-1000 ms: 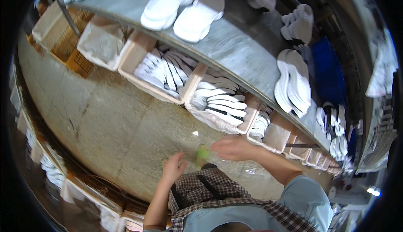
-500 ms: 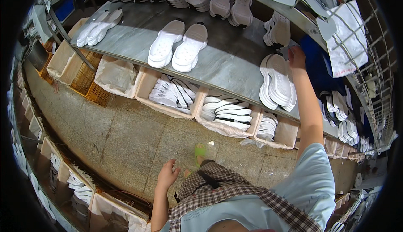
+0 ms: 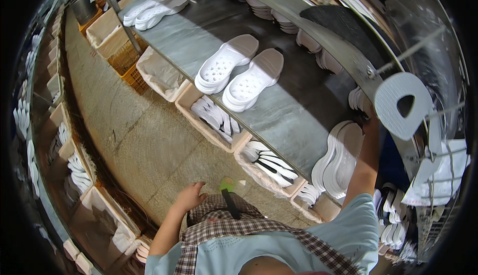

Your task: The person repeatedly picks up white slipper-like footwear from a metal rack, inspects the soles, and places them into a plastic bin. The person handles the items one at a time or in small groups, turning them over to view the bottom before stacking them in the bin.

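My right arm stretches over the grey tabletop [image 3: 294, 125] at its right end. My right hand [image 3: 370, 118] lies in shadow under the upper rail, beside a small stack of pale soles [image 3: 356, 100]; its fingers are hidden. Just left of that forearm rests a larger stack of white shoe soles [image 3: 338, 158]. My left hand [image 3: 189, 197] hangs low in front of my checked apron, holding nothing, fingers loosely apart. Toward the middle of the table lies a pair of white soles, a left one [image 3: 226, 63] and a right one [image 3: 254, 80], with small holes in them.
More soles [image 3: 158, 10] lie at the table's far left. Below its edge stand lined bins [image 3: 214, 130] holding soles, and a yellow crate [image 3: 134, 78]. A metal rail [image 3: 343, 46] and a grey plate with a hole [image 3: 401, 107] overhang the right. Further bins [image 3: 107, 215] line the left.
My view has turned and come closer to the table's right end. My right hand, lit beside the sole stacks before, is now in shadow under the rail. The left hand stays low.
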`<state>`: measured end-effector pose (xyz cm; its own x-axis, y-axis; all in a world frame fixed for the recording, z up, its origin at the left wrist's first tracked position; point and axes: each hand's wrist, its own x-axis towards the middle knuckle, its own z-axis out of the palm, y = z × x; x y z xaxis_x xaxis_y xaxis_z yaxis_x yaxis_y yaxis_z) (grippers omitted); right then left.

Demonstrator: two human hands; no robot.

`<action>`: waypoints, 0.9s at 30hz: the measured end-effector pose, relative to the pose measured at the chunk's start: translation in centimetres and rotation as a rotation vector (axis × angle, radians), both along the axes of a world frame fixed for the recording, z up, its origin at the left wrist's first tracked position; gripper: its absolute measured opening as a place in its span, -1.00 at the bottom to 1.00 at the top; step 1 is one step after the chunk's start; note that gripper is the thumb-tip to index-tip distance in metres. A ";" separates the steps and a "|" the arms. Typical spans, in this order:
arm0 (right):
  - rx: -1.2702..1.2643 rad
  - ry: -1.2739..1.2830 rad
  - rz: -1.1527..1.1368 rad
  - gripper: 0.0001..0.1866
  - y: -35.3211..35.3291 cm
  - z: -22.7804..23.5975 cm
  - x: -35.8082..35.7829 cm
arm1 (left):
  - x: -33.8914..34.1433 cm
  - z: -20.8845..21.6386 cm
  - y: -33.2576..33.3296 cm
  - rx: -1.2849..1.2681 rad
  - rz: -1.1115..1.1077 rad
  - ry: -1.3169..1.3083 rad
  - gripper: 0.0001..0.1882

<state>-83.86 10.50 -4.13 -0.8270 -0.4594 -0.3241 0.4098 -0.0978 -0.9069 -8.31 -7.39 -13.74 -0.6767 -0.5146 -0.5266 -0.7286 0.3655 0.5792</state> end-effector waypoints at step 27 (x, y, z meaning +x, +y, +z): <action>-0.077 -0.023 -0.042 -0.42 -6.9 2.4 57.0 | -13.8 13.4 -8.5 -0.059 -0.283 0.972 -0.07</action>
<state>-26.86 3.63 -1.71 -0.8388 -0.4485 -0.3087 0.4249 -0.1846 -0.8862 -22.06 -15.87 -0.35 -0.8996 -0.2766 0.3380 0.1660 0.4991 0.8505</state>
